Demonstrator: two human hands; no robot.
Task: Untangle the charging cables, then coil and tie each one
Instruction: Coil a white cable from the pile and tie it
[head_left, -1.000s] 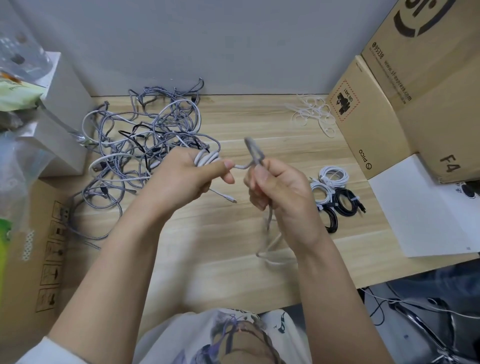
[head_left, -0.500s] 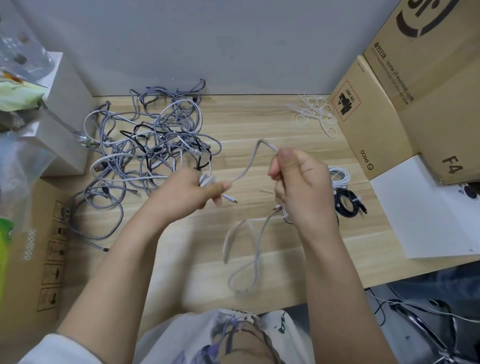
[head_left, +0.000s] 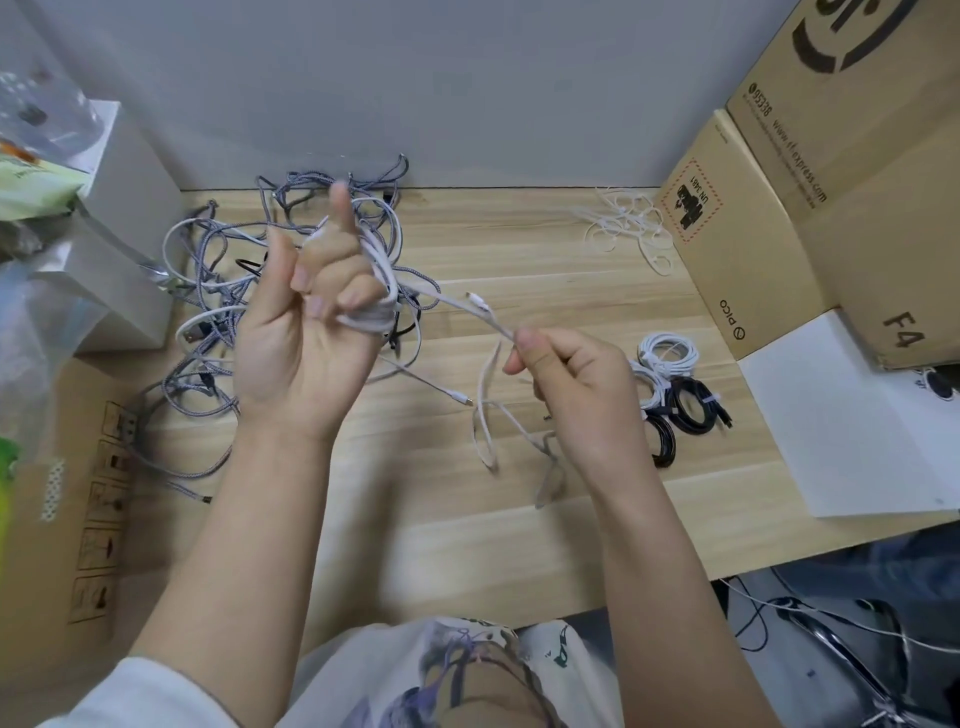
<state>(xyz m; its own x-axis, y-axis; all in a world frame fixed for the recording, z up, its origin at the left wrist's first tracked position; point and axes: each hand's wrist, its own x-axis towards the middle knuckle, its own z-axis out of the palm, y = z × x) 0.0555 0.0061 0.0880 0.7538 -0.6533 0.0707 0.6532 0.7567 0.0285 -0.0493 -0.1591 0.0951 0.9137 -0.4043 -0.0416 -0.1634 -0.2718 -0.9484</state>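
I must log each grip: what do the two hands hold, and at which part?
Both hold one white cable: left hand has its coils wound around the fingers; right hand pinches the loose stretch.

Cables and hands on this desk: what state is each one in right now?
White cable: wound round the left hand, free end dangling.
Left hand: raised, holding the coil.
Right hand: pinching the cable.
Grey cable pile: tangled.
Coiled cables: tied, set aside.
Loose ties: unused.
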